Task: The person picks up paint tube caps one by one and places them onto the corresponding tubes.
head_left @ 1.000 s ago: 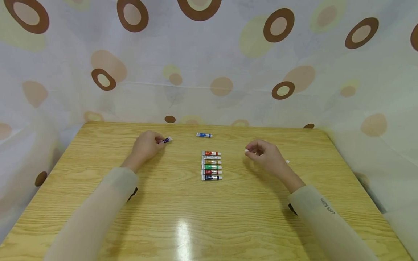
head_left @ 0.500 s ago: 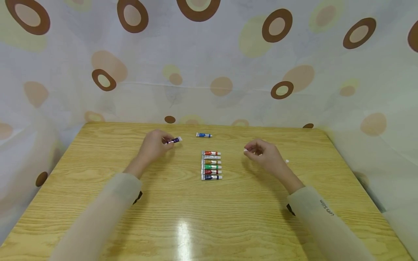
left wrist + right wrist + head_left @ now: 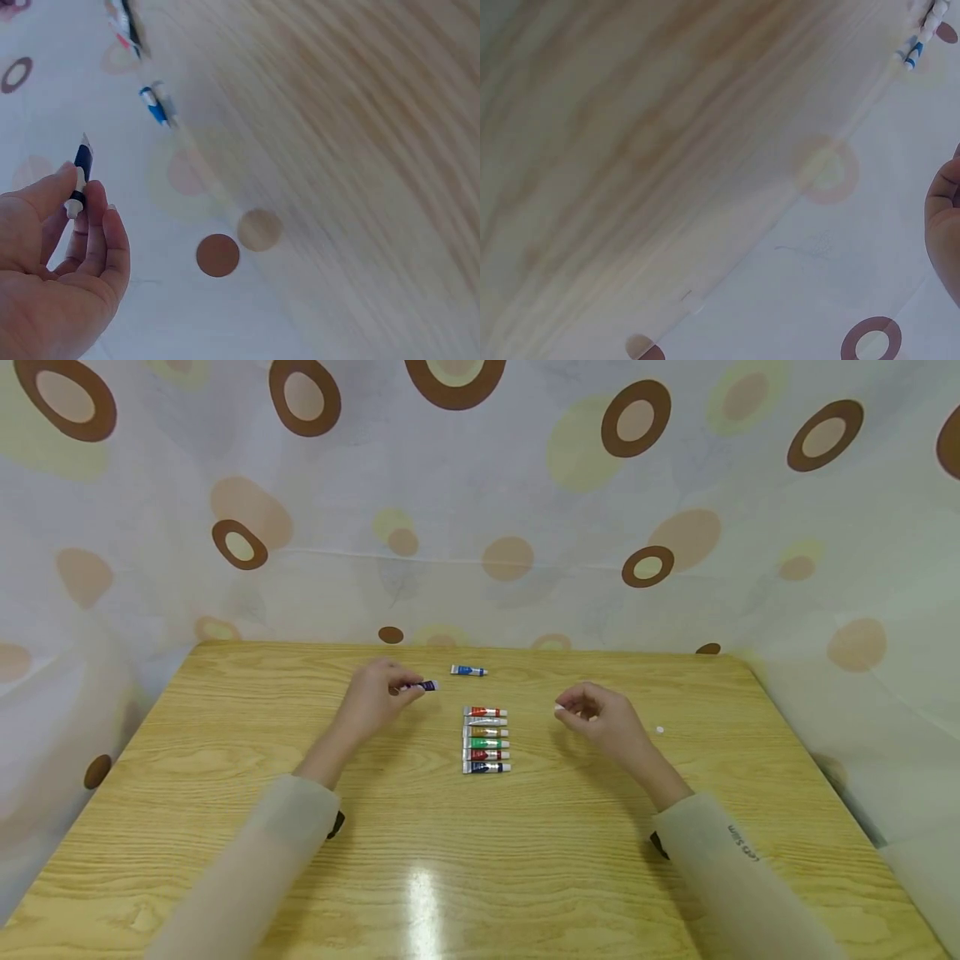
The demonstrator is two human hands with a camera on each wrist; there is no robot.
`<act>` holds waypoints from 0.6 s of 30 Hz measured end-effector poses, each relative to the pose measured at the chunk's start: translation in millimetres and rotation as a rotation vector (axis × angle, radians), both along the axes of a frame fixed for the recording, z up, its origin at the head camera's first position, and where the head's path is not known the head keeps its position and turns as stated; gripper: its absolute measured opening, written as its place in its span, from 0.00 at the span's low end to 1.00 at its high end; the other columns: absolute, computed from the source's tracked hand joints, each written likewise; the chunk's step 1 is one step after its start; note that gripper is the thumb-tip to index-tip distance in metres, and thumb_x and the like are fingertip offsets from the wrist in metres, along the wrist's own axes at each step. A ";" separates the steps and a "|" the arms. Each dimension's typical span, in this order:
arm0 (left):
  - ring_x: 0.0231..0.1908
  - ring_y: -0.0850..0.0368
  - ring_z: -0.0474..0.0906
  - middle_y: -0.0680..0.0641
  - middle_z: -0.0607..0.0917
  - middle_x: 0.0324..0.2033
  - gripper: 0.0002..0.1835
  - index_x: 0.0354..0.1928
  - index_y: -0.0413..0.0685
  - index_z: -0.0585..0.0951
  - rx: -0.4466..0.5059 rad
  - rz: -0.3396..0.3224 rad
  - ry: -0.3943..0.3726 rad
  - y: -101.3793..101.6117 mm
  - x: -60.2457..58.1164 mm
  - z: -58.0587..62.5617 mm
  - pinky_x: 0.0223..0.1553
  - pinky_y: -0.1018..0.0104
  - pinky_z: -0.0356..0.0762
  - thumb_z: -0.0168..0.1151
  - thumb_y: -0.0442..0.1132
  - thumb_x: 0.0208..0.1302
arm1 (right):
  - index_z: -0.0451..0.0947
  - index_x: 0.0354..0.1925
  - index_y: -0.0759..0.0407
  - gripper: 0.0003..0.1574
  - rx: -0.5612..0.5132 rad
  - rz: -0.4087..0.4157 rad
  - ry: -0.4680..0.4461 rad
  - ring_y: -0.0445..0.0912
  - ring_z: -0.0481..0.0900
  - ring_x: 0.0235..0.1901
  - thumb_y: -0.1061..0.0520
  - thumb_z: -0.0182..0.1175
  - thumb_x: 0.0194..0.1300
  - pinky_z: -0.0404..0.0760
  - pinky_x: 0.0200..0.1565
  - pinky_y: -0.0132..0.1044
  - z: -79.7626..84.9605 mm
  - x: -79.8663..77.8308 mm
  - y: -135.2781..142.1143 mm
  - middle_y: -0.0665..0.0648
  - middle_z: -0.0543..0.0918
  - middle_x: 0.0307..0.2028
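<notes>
In the head view my left hand (image 3: 377, 693) pinches a dark purple paint tube (image 3: 429, 686) between thumb and fingers, its crimped end pointing right. The left wrist view shows the same paint tube (image 3: 83, 163) with its white nozzle end towards the camera. My right hand (image 3: 611, 722) pinches a small white cap-like piece (image 3: 559, 707) above the table's right half. Only the edge of the right hand (image 3: 946, 217) shows in the right wrist view, its fingertips out of frame. Between the hands, several paint tubes (image 3: 486, 744) lie in a neat column, white caps to the right.
A blue paint tube (image 3: 468, 671) lies alone behind the column. On the wooden table (image 3: 600, 860), a small white round piece (image 3: 660, 729) rests to the right of the right hand. A patterned curtain (image 3: 465, 493) hangs along the back and sides.
My left hand has carried the purple paint tube to the right, nearer the column and the blue tube. The right hand has shifted slightly left with the white piece.
</notes>
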State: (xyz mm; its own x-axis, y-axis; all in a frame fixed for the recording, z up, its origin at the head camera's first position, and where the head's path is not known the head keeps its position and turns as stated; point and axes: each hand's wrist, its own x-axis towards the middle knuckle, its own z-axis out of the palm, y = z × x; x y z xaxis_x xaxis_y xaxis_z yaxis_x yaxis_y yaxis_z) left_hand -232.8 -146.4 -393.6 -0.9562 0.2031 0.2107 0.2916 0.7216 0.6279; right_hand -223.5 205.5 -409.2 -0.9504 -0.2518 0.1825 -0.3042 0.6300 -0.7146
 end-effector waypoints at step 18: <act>0.48 0.48 0.85 0.43 0.87 0.50 0.13 0.52 0.44 0.87 0.185 -0.085 0.090 32.4 28.0 15.8 0.51 0.54 0.86 0.69 0.33 0.67 | 0.84 0.46 0.56 0.08 -0.027 0.032 0.010 0.40 0.81 0.36 0.55 0.67 0.71 0.79 0.38 0.31 4.8 6.9 -9.5 0.56 0.88 0.41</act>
State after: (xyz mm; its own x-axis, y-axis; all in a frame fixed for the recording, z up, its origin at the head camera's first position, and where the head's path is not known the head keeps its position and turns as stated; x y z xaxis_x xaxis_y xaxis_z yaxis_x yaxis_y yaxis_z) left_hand -204.7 -113.9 -377.7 -0.9128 0.2323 0.3359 0.4077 0.5670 0.7158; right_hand -216.6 196.0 -404.4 -0.9401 -0.2770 0.1987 -0.3308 0.6002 -0.7282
